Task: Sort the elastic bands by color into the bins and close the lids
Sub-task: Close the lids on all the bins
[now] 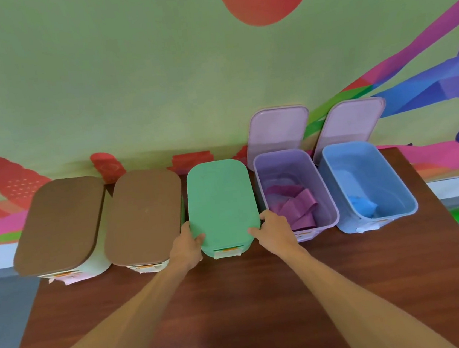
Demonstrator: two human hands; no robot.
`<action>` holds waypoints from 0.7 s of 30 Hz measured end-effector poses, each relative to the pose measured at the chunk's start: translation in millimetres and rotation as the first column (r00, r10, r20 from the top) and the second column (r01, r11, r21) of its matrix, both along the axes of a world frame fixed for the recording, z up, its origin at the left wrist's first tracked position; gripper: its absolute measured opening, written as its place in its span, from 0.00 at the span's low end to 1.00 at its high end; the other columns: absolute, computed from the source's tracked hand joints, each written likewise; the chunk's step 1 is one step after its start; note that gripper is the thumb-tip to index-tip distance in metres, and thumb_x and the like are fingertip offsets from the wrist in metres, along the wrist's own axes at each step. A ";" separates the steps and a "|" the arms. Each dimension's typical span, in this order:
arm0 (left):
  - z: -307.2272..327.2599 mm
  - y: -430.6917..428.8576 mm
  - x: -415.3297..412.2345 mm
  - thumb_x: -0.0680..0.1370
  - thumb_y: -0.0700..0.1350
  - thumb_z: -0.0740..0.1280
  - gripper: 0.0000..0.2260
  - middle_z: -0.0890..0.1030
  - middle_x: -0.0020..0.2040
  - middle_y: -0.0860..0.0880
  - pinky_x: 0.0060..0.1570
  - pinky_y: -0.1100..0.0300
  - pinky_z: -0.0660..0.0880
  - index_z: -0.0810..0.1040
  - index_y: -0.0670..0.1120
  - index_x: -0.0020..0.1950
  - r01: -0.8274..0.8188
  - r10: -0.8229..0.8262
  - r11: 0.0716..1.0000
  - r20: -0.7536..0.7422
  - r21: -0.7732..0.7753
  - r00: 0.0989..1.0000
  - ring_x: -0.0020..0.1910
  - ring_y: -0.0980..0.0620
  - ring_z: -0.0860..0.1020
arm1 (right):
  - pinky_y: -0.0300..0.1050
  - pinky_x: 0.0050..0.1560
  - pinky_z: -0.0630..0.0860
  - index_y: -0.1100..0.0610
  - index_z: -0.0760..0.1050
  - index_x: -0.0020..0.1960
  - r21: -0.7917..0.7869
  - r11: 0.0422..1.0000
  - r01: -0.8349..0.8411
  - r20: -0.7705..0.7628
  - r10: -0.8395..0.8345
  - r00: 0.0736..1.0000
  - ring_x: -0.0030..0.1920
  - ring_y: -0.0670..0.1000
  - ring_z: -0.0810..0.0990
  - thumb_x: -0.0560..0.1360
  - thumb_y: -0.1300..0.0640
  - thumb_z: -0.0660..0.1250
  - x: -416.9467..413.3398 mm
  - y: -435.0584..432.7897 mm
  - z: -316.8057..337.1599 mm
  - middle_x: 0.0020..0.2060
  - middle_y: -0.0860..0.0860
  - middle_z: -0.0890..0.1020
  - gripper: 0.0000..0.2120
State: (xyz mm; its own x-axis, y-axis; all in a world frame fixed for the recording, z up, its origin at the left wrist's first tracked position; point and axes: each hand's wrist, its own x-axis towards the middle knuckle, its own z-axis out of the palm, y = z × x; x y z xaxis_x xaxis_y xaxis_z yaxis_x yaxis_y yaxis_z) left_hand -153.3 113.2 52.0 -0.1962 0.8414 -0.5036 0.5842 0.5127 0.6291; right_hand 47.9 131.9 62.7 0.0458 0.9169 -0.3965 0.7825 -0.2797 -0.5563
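While left hand (186,246) and right hand (276,230) clasp the green lid (221,200), two of five bins (395,183) stand open.

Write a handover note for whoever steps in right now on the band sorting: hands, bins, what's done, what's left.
Left hand and right hand: each grips a front corner of the green lid, which lies down on its bin.
The outer brown lid and inner brown lid, left of the green one, are down too.
The purple bin is open with its lid up and purple bands inside.
The blue bin is open with its blue bin lid up and a blue band inside.
No loose bands show on the table.
Left to do: close the purple and blue bins.
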 end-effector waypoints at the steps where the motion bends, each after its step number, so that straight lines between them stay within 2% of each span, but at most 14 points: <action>1: -0.6 -0.3 -1.2 0.81 0.45 0.60 0.19 0.79 0.57 0.43 0.47 0.46 0.79 0.61 0.45 0.70 0.004 -0.004 1.000 -0.007 -0.003 1.000 0.39 0.40 0.82 | 0.44 0.42 0.75 0.56 0.73 0.56 -0.007 1.000 0.006 -0.010 -0.006 1.000 0.45 0.53 0.82 0.74 0.52 0.67 -1.2 -0.3 0.1 0.47 0.52 0.82 0.13; 4: -1.3 -0.3 -1.5 0.80 0.45 0.61 0.17 0.79 0.55 0.41 0.48 0.45 0.79 0.63 0.44 0.67 0.026 -0.026 1.000 -0.042 0.005 0.999 0.41 0.38 0.82 | 0.52 0.46 0.81 0.53 0.71 0.57 -0.030 0.999 0.015 -0.011 -0.015 1.000 0.44 0.54 0.83 0.74 0.52 0.66 -2.3 0.8 -7.6 0.47 0.51 0.82 0.13; 7: -5.7 -0.4 -2.3 0.80 0.47 0.60 0.14 0.80 0.53 0.40 0.47 0.44 0.78 0.64 0.45 0.64 0.054 -0.052 0.998 -0.093 0.020 0.994 0.45 0.36 0.80 | 0.56 0.46 0.82 0.52 0.70 0.57 -0.033 0.999 0.021 -0.007 -0.021 1.000 0.44 0.55 0.83 0.74 0.52 0.66 -1.8 1.7 -16.0 0.47 0.52 0.82 0.13; 11: -6.3 2.1 -8.6 0.80 0.50 0.60 0.13 0.80 0.51 0.41 0.48 0.45 0.78 0.65 0.45 0.61 0.135 -0.133 0.991 -0.158 -0.001 0.978 0.41 0.39 0.81 | 0.56 0.47 0.82 0.53 0.71 0.57 -0.049 0.999 -0.023 0.042 0.025 0.999 0.44 0.56 0.83 0.74 0.50 0.66 -1.7 3.8 -9.1 0.48 0.53 0.82 0.14; 15: 9.2 7.3 -9.2 0.80 0.53 0.57 0.21 0.80 0.50 0.42 0.49 0.47 0.78 0.58 0.45 0.69 0.279 -0.286 0.958 -0.301 -0.065 0.910 0.35 0.45 0.82 | 0.51 0.50 0.79 0.57 0.72 0.58 -0.028 0.994 -0.105 0.166 0.109 0.980 0.48 0.57 0.81 0.75 0.50 0.65 5.2 6.5 13.0 0.49 0.55 0.81 0.15; 17: 20.7 9.3 -7.5 0.80 0.52 0.55 0.21 0.79 0.48 0.42 0.47 0.51 0.76 0.57 0.45 0.71 0.348 -0.354 0.933 -0.396 -0.090 0.847 0.39 0.44 0.82 | 0.49 0.49 0.77 0.58 0.74 0.57 -0.008 0.986 -0.164 0.213 0.162 0.963 0.49 0.56 0.80 0.76 0.52 0.64 13.1 11.9 21.3 0.50 0.55 0.81 0.13; 19: 34.5 10.9 -2.0 0.80 0.51 0.55 0.20 0.79 0.52 0.43 0.45 0.52 0.72 0.59 0.46 0.71 0.407 -0.401 0.908 -0.486 -0.100 0.776 0.48 0.42 0.80 | 0.48 0.48 0.77 0.59 0.78 0.52 -0.001 0.973 -0.231 0.248 0.224 0.943 0.45 0.54 0.80 0.76 0.53 0.63 22.8 20.3 29.1 0.48 0.55 0.83 0.11; 21: 46.7 15.8 7.0 0.81 0.51 0.55 0.19 0.79 0.55 0.43 0.48 0.51 0.72 0.62 0.47 0.71 0.440 -0.427 0.892 -0.523 -0.107 0.738 0.53 0.41 0.78 | 0.46 0.48 0.77 0.58 0.80 0.49 0.002 0.955 -0.296 0.279 0.284 0.918 0.42 0.53 0.80 0.77 0.54 0.62 32.4 31.2 38.4 0.45 0.55 0.84 0.11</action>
